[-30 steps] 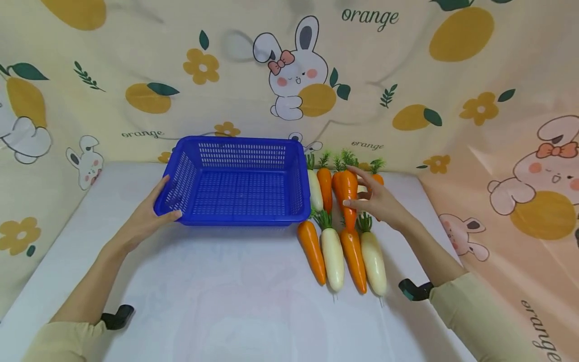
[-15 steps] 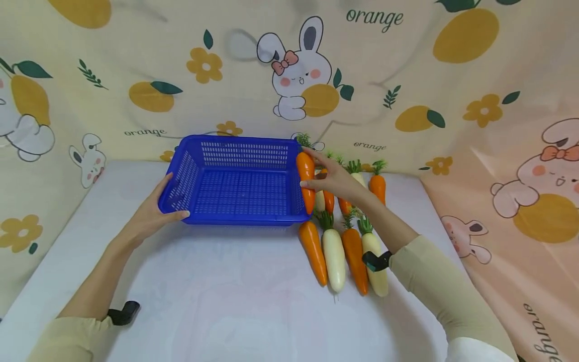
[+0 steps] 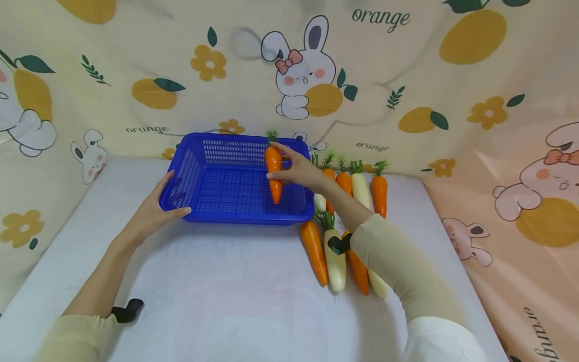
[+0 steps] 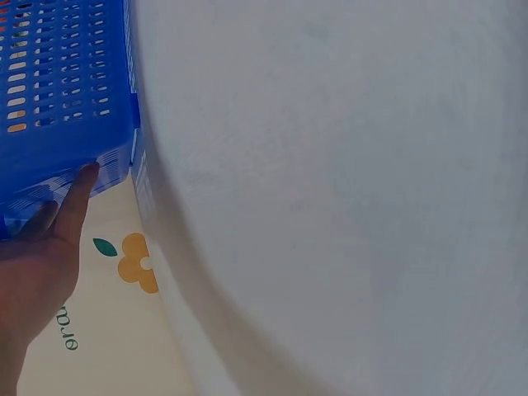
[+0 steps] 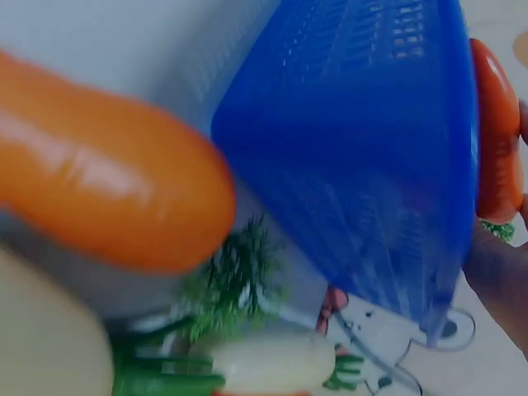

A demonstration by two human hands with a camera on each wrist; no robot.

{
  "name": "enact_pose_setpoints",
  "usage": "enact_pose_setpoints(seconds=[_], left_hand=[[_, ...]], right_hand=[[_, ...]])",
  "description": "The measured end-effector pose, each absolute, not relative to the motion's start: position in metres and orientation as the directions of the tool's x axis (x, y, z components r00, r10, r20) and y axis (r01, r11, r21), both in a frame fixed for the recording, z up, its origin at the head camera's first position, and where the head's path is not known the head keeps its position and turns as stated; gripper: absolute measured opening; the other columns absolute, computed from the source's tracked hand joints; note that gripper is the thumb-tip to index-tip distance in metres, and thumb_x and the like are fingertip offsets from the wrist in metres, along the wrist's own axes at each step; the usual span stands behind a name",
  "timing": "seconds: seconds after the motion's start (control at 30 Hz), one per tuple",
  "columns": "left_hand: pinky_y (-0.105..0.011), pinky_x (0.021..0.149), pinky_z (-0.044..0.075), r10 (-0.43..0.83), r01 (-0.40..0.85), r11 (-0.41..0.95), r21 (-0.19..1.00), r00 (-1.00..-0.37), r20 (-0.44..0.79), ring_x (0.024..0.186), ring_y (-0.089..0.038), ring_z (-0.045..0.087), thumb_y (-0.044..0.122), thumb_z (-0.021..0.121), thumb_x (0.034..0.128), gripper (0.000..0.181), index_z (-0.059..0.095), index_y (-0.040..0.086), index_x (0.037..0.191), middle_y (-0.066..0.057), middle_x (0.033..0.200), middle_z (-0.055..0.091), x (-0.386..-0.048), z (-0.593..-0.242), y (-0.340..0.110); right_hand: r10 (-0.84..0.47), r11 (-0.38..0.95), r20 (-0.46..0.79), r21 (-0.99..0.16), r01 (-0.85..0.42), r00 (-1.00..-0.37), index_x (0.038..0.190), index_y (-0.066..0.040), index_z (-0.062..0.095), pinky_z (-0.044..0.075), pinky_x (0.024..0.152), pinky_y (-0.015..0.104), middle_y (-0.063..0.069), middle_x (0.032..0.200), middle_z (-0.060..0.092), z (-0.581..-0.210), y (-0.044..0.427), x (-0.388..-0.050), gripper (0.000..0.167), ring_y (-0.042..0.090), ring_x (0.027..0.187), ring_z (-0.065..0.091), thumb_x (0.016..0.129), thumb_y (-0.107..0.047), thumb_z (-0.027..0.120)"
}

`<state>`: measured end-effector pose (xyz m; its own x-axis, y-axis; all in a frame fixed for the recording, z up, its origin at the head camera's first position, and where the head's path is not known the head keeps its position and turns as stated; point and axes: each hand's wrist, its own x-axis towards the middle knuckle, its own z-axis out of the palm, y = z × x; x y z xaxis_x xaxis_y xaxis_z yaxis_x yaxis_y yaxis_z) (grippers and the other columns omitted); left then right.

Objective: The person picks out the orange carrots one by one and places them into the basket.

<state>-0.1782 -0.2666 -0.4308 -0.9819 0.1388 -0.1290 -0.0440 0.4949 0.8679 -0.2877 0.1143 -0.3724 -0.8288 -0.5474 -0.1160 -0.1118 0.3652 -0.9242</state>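
Right hand (image 3: 296, 170) first, and its grip is firmly occupied: thumb and fingers pinch an orange carrot (image 3: 274, 166) by its side, leafy top toward the counter's back edge, pointed tip toward the front. That carrot is over the right half of the blue basket (image 3: 244, 217), and the right wrist view puts it above the rim. Across at the other end, the left hand (image 3: 156, 208) has the basket's front left corner, thumb along the front, fingers against the left side, so that grip is taken up too. The basket itself sits at the back edge of the counter (image 3: 217, 296), left of its middle. Just off the basket's front right corner lies the front row: a carrot (image 3: 314, 254), a white radish (image 3: 335, 264), another carrot (image 3: 359, 266) and another radish (image 3: 378, 285), leaves to the back, the last two partly hidden under the right sleeve (image 3: 402, 266). Behind them, toward the counter's back right corner, comes the second row, with carrots and radishes mixed and the outermost carrot (image 3: 379, 193) nearest the right edge. Black wrist cameras (image 3: 128, 311) ride on both arms, and beyond the back edge hangs a cream cloth (image 3: 246, 105) printed with rabbits and oranges.
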Motion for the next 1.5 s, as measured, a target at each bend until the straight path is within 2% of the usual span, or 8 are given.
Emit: enact_pose_setpoints(seconds=[0.2,0.43,0.63,0.73,0.93,1.17,1.3,1.5], left_hand=[[-0.071,0.114,0.006,0.134,-0.035,0.498,0.867,-0.984,-0.116,0.149,-0.046,-0.002,0.032,0.075,0.0891,0.108,-0.008,0.036,0.158,-0.017,0.166,-0.004,-0.176,-0.428,-0.267],[-0.070,0.114,0.006,0.133,-0.030,0.485,0.874,-0.985,-0.108,0.149,-0.046,-0.002,0.029,0.075,0.0894,0.108,-0.008,0.036,0.158,-0.017,0.166,-0.004,-0.179,-0.427,-0.267],[-0.070,0.114,0.007,0.133,-0.029,0.477,0.879,-0.986,-0.105,0.149,-0.046,0.000,0.029,0.076,0.0889,0.109,-0.008,0.036,0.159,-0.018,0.165,-0.003,-0.181,-0.426,-0.266],[-0.071,0.114,0.007,0.136,-0.041,0.483,0.874,-0.983,-0.121,0.149,-0.047,0.000,0.031,0.075,0.0891,0.108,-0.008,0.037,0.158,-0.018,0.165,-0.004,-0.181,-0.426,-0.266],[-0.072,0.113,0.009,0.151,-0.050,0.509,0.859,-0.978,-0.147,0.148,-0.048,0.001,0.039,0.072,0.0901,0.106,-0.010,0.039,0.157,-0.017,0.166,-0.006,-0.183,-0.429,-0.265],[-0.073,0.110,0.016,0.157,-0.055,0.529,0.847,-0.974,-0.162,0.146,-0.052,0.006,0.039,0.071,0.0911,0.105,-0.011,0.038,0.157,-0.019,0.165,-0.005,-0.183,-0.432,-0.267],[-0.073,0.109,0.020,0.162,-0.054,0.545,0.837,-0.972,-0.168,0.145,-0.054,0.009,0.041,0.071,0.0908,0.106,-0.012,0.037,0.157,-0.020,0.165,-0.004,-0.182,-0.431,-0.268],[-0.074,0.108,0.021,0.168,-0.032,0.545,0.838,-0.975,-0.146,0.145,-0.053,0.010,0.038,0.070,0.0916,0.104,-0.011,0.036,0.158,-0.020,0.165,-0.003,-0.181,-0.430,-0.269]], right_hand=[[-0.564,0.351,-0.111,-0.929,-0.116,-0.818,0.158,-0.029,0.026,0.057,0.088,0.049,0.018,0.152,0.033,-0.380,0.082,-0.296,0.089,0.030,0.108,0.063,0.087,-0.025,0.079],[-0.583,0.366,-0.106,-0.919,-0.144,-0.805,0.159,-0.024,0.023,0.060,0.081,0.039,0.019,0.149,0.036,-0.383,0.046,-0.300,0.089,0.029,0.105,0.063,0.088,-0.024,0.077],[-0.572,0.374,-0.164,-0.924,-0.077,-0.804,0.159,-0.023,0.024,0.060,0.081,0.037,0.018,0.147,0.039,-0.388,0.013,-0.300,0.087,0.030,0.108,0.061,0.089,-0.021,0.077],[-0.567,0.396,-0.175,-0.915,-0.080,-0.805,0.159,-0.019,0.024,0.060,0.078,0.034,0.019,0.143,0.042,-0.394,-0.002,-0.299,0.088,0.031,0.107,0.061,0.088,-0.020,0.077],[-0.536,0.475,-0.194,-0.874,-0.104,-0.821,0.159,-0.020,0.026,0.059,0.074,0.028,0.015,0.135,0.049,-0.407,-0.027,-0.297,0.090,0.026,0.103,0.061,0.086,-0.021,0.080],[-0.533,0.616,-0.204,-0.759,-0.211,-0.821,0.159,-0.021,0.026,0.053,0.085,0.025,0.011,0.134,0.054,-0.420,-0.058,-0.291,0.093,0.019,0.102,0.056,0.085,-0.029,0.081],[-0.512,0.659,-0.248,-0.728,-0.190,-0.822,0.159,-0.024,0.026,0.051,0.089,0.025,0.008,0.136,0.055,-0.429,-0.070,-0.290,0.094,0.017,0.102,0.055,0.084,-0.033,0.081],[-0.532,0.651,-0.269,-0.737,-0.184,-0.803,0.159,-0.027,0.024,0.049,0.096,0.029,0.009,0.138,0.053,-0.433,-0.072,-0.295,0.096,0.019,0.109,0.055,0.083,-0.030,0.082]])
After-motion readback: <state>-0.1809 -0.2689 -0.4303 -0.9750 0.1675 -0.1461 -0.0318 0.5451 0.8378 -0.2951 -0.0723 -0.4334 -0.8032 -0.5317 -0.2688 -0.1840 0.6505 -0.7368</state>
